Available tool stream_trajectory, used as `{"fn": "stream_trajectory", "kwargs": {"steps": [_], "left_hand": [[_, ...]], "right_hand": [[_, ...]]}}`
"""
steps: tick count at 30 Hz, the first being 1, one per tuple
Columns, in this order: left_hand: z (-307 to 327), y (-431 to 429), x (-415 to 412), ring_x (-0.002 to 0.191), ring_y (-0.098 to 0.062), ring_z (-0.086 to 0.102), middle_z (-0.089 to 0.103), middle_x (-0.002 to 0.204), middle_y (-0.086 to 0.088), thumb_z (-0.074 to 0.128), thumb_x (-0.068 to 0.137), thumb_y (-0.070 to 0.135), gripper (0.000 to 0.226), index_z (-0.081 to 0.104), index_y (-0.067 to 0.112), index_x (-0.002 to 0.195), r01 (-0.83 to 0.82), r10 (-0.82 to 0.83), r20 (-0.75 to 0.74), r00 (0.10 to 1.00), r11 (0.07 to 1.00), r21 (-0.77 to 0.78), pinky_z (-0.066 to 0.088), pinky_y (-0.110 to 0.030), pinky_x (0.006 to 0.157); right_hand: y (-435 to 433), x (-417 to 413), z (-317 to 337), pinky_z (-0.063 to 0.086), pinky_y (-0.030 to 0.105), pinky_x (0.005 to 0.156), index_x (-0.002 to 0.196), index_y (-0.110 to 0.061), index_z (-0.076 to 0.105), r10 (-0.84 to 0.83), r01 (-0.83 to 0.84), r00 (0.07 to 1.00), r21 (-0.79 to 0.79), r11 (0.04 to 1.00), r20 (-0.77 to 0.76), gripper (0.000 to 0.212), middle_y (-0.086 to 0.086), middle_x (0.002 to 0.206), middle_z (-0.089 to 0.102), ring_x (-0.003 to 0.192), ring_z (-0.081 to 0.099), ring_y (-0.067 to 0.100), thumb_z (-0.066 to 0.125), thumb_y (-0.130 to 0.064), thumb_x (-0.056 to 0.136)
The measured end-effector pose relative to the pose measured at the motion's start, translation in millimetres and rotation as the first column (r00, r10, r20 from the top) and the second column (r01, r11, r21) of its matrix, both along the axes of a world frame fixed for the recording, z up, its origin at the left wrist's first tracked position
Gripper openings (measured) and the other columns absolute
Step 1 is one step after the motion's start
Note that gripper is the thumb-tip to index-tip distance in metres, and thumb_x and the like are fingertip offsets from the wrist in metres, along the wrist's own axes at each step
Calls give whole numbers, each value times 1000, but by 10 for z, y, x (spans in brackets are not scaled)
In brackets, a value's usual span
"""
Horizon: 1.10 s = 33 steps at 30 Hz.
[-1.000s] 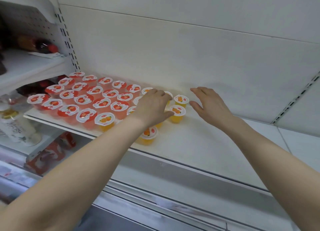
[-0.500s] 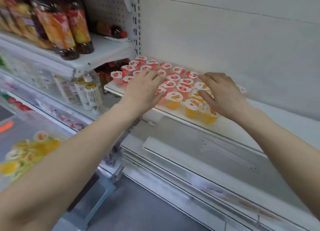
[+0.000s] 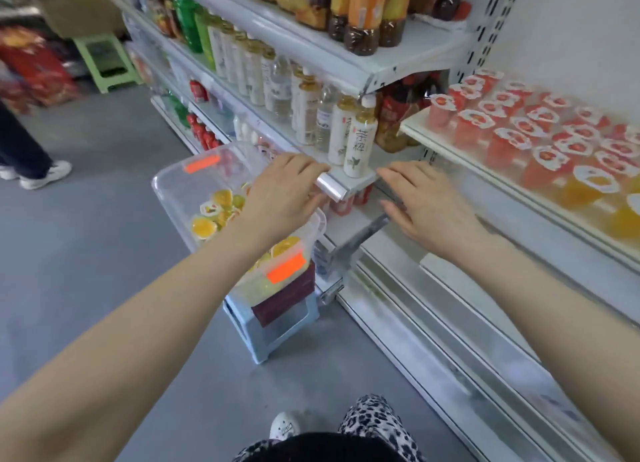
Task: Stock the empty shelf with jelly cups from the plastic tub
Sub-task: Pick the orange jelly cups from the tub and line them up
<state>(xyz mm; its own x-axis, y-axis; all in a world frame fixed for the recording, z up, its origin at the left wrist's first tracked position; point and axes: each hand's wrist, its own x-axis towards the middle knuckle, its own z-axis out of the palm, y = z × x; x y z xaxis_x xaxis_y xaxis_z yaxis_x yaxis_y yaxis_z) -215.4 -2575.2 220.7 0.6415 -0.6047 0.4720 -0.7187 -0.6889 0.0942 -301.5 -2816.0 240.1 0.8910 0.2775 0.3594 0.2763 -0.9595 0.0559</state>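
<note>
Grips both spread and empty: left grip (image 3: 280, 193) hovers over the plastic tub (image 3: 169, 187) of orange jelly cups (image 3: 204, 226) on a blue stool (image 3: 266, 337); right grip (image 3: 427, 207) hangs just beside it, near the shelf (image 3: 446, 147) lined with red jelly cups (image 3: 540, 139).

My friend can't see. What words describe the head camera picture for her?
An empty left hand hovers over a clear tub of orange jelly cups, the right hand beside it. A white shelf on the right holds rows of red and orange cups.
</note>
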Motion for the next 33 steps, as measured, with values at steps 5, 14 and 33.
{"fn": "stream_trajectory", "kwargs": {"steps": [5, 14, 33], "left_hand": [[-311, 692, 106, 105, -33, 57, 65, 111, -8, 70, 83, 28, 43, 63, 12, 121, -165, 168, -115, 979, 986, 39, 46, -41, 91], [-819, 1376, 450, 116, -30, 51, 62, 120, -5, 64, 90, 27, 40, 60, 18, 128, -406, 399, -335, 854, 912, 52, 43, -38, 95], [-1747, 1609, 1138, 101, -29, 59, 68, 109, -3, 74, 78, 10, 40, 67, 13, 117, -522, 515, -384, 766, 848, 96, 49, -38, 87]], "right_hand": [[629, 426, -312, 45, 44, 92, 130, -6, 57, 172, -171, 984, 27, 985, -52, 46, 11, 122, 60, 111, 55, 32, 47, -33, 94], [1217, 1367, -935, 45, 43, 96, 130, -6, 58, 351, -338, 911, 94, 936, -216, 48, 10, 121, 62, 108, 58, 34, 50, -34, 91], [2269, 3314, -2352, 31, 42, 113, 149, -11, 30, 225, -438, 644, -111, 892, -731, 66, 9, 154, 33, 141, 27, 34, 48, 7, 89]]}}
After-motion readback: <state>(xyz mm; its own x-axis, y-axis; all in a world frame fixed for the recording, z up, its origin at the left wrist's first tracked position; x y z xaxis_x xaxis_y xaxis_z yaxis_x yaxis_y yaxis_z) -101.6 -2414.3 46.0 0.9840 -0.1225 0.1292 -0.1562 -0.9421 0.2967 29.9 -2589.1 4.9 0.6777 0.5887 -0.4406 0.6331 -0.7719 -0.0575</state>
